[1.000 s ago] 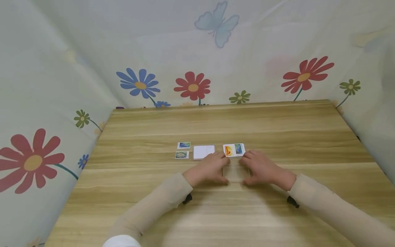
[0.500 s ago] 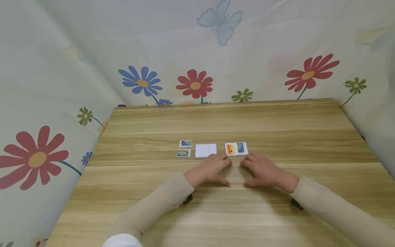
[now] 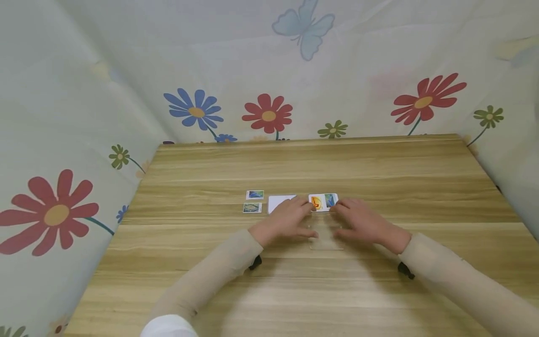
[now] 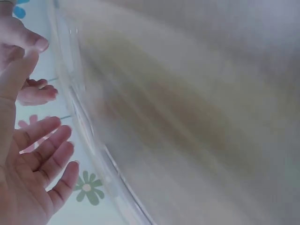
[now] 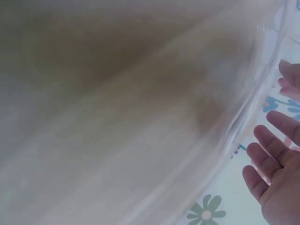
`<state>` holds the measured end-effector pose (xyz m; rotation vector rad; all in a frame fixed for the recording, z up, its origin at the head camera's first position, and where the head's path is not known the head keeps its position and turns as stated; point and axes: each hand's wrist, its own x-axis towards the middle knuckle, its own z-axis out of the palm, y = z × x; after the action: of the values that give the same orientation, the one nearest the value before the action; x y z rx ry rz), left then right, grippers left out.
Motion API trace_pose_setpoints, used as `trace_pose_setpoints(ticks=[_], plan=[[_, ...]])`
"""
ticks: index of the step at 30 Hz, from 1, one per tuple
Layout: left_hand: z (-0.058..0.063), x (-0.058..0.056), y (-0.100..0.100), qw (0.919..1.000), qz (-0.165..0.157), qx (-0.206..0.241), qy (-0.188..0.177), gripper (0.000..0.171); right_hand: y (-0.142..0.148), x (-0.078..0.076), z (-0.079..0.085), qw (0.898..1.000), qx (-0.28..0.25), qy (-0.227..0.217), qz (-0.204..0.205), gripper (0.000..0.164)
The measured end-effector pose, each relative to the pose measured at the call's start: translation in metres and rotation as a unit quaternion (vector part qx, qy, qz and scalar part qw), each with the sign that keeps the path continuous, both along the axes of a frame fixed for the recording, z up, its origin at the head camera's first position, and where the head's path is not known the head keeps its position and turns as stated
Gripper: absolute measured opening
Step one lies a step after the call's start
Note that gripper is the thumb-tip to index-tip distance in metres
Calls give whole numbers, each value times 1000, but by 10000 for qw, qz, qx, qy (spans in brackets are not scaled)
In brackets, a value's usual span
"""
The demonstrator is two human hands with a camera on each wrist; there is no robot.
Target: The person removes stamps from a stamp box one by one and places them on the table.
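Between the hands on the wooden table lies a clear, flat rectangular piece [image 3: 326,241], its faint edges showing in the head view. My left hand [image 3: 287,220] is at its left side, fingers bent loosely and holding nothing. It overlaps part of a white card stack [image 3: 279,202]. On the other side my right hand [image 3: 365,222] mirrors it, also holding nothing. Just beyond the fingertips sits a picture card stack [image 3: 323,201], with an orange picture and a blue-green one on top. Both wrist views show relaxed, parted fingers.
Two small picture cards, an upper card [image 3: 255,194] and a lower card [image 3: 252,208], lie left of the white stack. The wooden table [image 3: 370,168] reaches back to a flower-printed cloth wall [image 3: 358,89].
Both hands, earlier at the clear piece's sides, have let go and moved slightly forward and up. More of its near edge shows. The cards have stayed put while the view shifted a little.
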<state>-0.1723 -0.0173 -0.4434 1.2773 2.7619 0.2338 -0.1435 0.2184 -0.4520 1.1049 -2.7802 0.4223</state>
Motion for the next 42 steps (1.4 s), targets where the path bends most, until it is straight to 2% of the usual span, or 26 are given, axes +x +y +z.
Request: trace_pose_setpoints(ticks=[5, 10, 18, 25, 32, 42], plan=[[6, -14, 0, 9996, 96, 264, -70, 58, 0, -14, 4, 9997, -84, 219, 31, 44], [5, -26, 2, 9985, 219, 431, -248, 54, 3, -24, 7, 9997, -110, -32, -196, 42], [-3, -36, 7, 9986, 406, 295, -191, 59, 6, -38, 9, 9988, -190, -249, -365, 35], [-4, -43, 13, 9984, 420, 220, -301, 62, 3, -49, 9, 9960, -278, -753, -402, 33], [-4, -49, 17, 9987, 402, 53, -316, 66, -1, -57, 9, 9955, -119, -817, -459, 36], [-7, -51, 19, 9974, 510, -334, -392, 72, -6, -62, 7, 9954, 69, -870, -396, 38]])
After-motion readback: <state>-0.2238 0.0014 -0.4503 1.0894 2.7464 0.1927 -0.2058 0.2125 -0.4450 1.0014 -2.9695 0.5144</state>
